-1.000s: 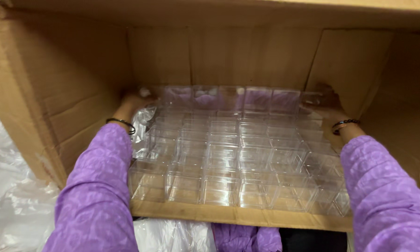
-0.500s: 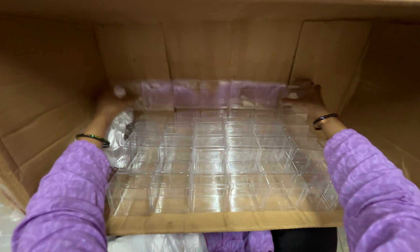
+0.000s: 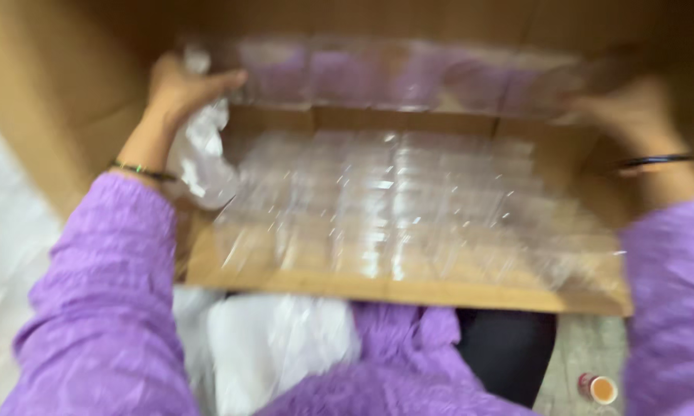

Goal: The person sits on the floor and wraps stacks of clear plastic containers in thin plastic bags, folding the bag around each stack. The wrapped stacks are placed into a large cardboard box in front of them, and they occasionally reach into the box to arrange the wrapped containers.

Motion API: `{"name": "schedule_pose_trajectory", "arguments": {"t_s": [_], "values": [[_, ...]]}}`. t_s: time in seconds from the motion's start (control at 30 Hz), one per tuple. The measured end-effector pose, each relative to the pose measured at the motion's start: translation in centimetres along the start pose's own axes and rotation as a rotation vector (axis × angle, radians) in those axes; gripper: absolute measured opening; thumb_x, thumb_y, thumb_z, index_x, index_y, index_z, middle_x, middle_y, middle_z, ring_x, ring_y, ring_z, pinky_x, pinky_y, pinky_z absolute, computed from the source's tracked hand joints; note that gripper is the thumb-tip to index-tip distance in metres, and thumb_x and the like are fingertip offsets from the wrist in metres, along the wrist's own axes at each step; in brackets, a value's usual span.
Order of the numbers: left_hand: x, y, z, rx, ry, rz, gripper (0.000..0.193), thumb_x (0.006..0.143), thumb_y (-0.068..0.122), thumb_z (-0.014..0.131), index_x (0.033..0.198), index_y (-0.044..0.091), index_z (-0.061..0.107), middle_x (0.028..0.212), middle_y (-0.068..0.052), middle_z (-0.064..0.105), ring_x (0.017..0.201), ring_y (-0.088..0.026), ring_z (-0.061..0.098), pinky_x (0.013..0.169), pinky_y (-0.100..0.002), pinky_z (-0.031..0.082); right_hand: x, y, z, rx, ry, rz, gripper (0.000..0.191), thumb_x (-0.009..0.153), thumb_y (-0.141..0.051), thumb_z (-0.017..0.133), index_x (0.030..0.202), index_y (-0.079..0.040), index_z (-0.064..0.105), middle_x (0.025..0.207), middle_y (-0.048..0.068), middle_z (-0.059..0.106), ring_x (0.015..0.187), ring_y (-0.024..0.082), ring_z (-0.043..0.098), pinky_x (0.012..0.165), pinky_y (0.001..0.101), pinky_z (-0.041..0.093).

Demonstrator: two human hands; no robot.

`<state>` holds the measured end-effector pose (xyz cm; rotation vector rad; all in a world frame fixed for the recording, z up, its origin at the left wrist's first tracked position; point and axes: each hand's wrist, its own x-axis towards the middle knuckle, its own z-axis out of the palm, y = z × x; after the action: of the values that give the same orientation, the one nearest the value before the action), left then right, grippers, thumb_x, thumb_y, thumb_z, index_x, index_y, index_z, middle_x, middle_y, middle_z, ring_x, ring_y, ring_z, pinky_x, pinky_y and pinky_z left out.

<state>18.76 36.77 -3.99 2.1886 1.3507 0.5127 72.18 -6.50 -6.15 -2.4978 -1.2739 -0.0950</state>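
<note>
Though blurred: hands [image 3: 185, 85] on clear boxes [image 3: 409, 77].

head cam | looks steeply down, forward | close over cardboard box [image 3: 409, 293] | single view, blurred

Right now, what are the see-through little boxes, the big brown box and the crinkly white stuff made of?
The see-through boxes look like clear hard plastic: glossy, with bright glints and brown showing through. The big brown box looks like cardboard: matt, with flat folded flaps. The crinkly white stuff is probably thin plastic sheet, shiny and wrinkled, though blur leaves that open. The left hand and right hand grip the back row.
</note>
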Motion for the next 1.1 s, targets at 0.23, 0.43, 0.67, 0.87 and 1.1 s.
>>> {"name": "schedule_pose_trajectory", "arguments": {"t_s": [0.23, 0.43, 0.67, 0.87, 1.1], "values": [[-10.2, 2.1, -8.3, -0.047, 0.09, 0.304, 0.091, 0.07, 0.055, 0.101, 0.123, -0.007, 0.063, 0.114, -0.022, 0.072, 0.104, -0.029, 0.072, 0.087, -0.039, 0.056, -5.5, 4.2, -3.6, 0.719, -0.548, -0.185, 0.055, 0.1, -0.037, 0.065, 0.141, 0.0, 0.056, 0.125, 0.015, 0.067, 0.117, 0.025, 0.063, 0.106, 0.0415, 0.048], [-19.5, -0.3, -8.0, 0.079, -0.053, 0.111, 0.093, 0.065, 0.062, 0.097, 0.116, -0.009, 0.066, 0.108, -0.024, 0.073, 0.1, -0.032, 0.073, 0.087, -0.042, 0.056, -20.8, 3.6, -5.1, 0.246, -0.209, 0.028, 0.079, 0.085, -0.046, 0.083, 0.139, 0.004, 0.056, 0.124, 0.022, 0.067, 0.107, 0.03, 0.067, 0.1, 0.0426, 0.052], [-25.4, -3.8, -2.1, 0.233, -0.145, 0.082, 0.11, 0.067, 0.07, 0.094, 0.118, -0.021, 0.061, 0.104, -0.036, 0.068, 0.099, -0.042, 0.069, 0.084, -0.048, 0.055, -29.0, 1.0, -5.6, 0.12, -0.045, 0.007, 0.095, 0.071, -0.057, 0.097, 0.131, 0.009, 0.063, 0.122, 0.024, 0.069, 0.102, 0.028, 0.069, 0.089, 0.0414, 0.056], [-25.7, -4.2, -0.9, 0.342, -0.279, -0.126, 0.103, 0.071, 0.071, 0.084, 0.114, -0.02, 0.065, 0.103, -0.039, 0.073, 0.1, -0.046, 0.074, 0.089, -0.052, 0.058, -29.7, 1.2, -2.8, 0.227, -0.108, 0.253, 0.106, 0.06, -0.054, 0.096, 0.147, -0.01, 0.053, 0.134, 0.027, 0.055, 0.111, 0.036, 0.062, 0.089, 0.0474, 0.056], [-26.0, -6.1, -0.6, 0.119, -0.148, -0.027, 0.102, 0.075, 0.063, 0.089, 0.133, -0.014, 0.058, 0.112, -0.034, 0.069, 0.098, -0.039, 0.069, 0.079, -0.046, 0.055, -31.3, 1.5, -0.8, 0.509, 0.013, 0.255, 0.14, 0.063, -0.054, 0.095, 0.164, -0.014, 0.006, 0.156, 0.032, 0.035, 0.13, 0.04, 0.056, 0.102, 0.0491, 0.052]]}}
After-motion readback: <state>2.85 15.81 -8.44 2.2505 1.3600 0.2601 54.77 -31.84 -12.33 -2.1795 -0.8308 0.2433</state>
